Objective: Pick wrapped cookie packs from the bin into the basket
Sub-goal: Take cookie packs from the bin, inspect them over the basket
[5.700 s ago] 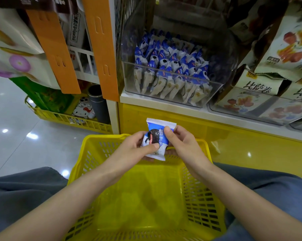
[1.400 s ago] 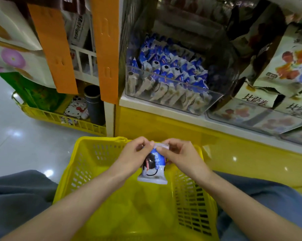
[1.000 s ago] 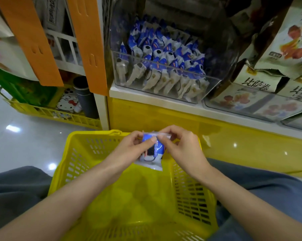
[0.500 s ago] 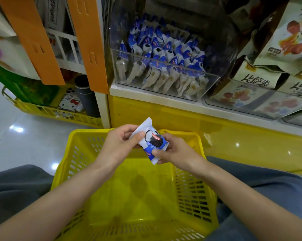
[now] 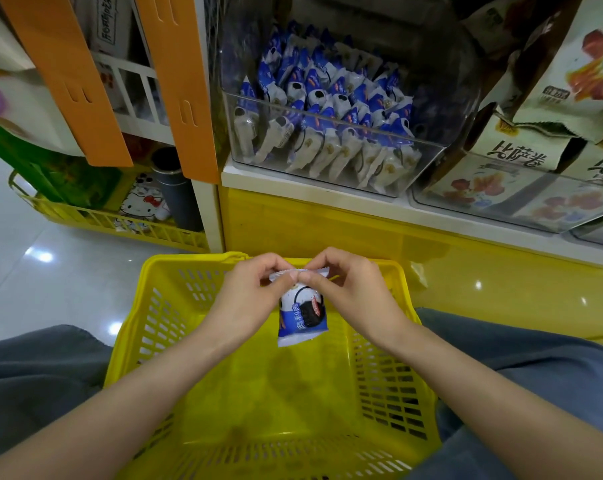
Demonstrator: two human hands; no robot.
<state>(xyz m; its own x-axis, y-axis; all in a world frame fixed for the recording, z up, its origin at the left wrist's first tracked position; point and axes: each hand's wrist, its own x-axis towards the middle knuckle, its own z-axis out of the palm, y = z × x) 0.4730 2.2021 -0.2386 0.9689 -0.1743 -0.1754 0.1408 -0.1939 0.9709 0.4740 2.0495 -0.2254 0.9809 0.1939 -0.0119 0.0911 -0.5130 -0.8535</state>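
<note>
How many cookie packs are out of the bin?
1: the cookie pack hangs over the basket, pinched at its top seal by left hand and right hand. Arms may hide others.

The basket [image 5: 168, 306] is yellow moulded plastic, faintly shiny. Beyond it the bin [image 5: 328, 157] is clear glossy plastic, and the cookie pack [image 5: 302, 317] over the basket is slick film. Left of the basket, the floor [image 5: 50, 292] gleams, polished

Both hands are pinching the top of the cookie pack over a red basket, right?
No, the basket is yellow, not red. The head view shows the left hand and right hand pinching the top of the cookie pack over it.
</note>
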